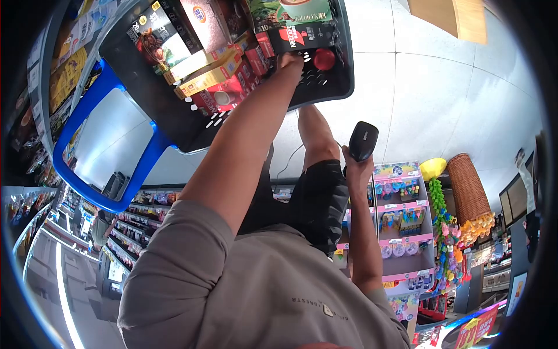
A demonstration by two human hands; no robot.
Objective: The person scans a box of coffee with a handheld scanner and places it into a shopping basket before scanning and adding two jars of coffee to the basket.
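My left hand [289, 60] reaches down into a black shopping basket [343, 78]. Its fingers are mostly hidden among the packages, so whether they grip anything does not show. Close by are a black Nescafe box [314, 36], small red boxes [257, 60] and a round red item [324, 59]. Red and yellow cartons [212, 75] and a pink-white package [206, 26] also fill the basket. My right hand [358, 164] is wrapped round a black handheld barcode scanner [364, 139], held apart from the basket.
The basket has a blue handle [104, 203]. Pale floor tiles [430, 87] surround me. Stocked shelves [70, 70] stand at the left, and a pink display rack [405, 227] at the right, beside a wicker basket [468, 186]. A thin cable [289, 161] hangs near my legs.
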